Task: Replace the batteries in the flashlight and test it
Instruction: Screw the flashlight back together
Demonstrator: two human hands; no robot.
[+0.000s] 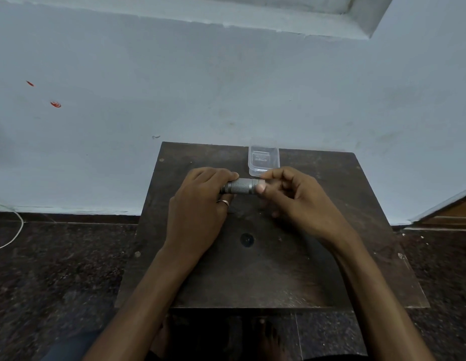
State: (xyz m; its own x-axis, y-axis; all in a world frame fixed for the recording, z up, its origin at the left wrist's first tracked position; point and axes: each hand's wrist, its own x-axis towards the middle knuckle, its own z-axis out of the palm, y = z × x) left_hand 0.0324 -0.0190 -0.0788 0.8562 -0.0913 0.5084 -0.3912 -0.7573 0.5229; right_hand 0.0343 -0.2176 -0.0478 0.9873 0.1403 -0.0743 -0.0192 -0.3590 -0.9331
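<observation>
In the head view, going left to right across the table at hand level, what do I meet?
Left hand with a ring → grey knurled metal flashlight held level between both hands → right hand, fingertips on the flashlight's right end.

Both arms reach forward from the bottom, bare to the elbows. The left hand (200, 201) is curled shut, back facing up, with its fingers wrapped around one end of the flashlight (239, 186). A ring (224, 202) sits on one finger. The right hand (294, 196) comes in from the other side. Its thumb and first finger pinch the flashlight's other end, and its other fingers are bent and loose. The two hands are close together, at the same height.
</observation>
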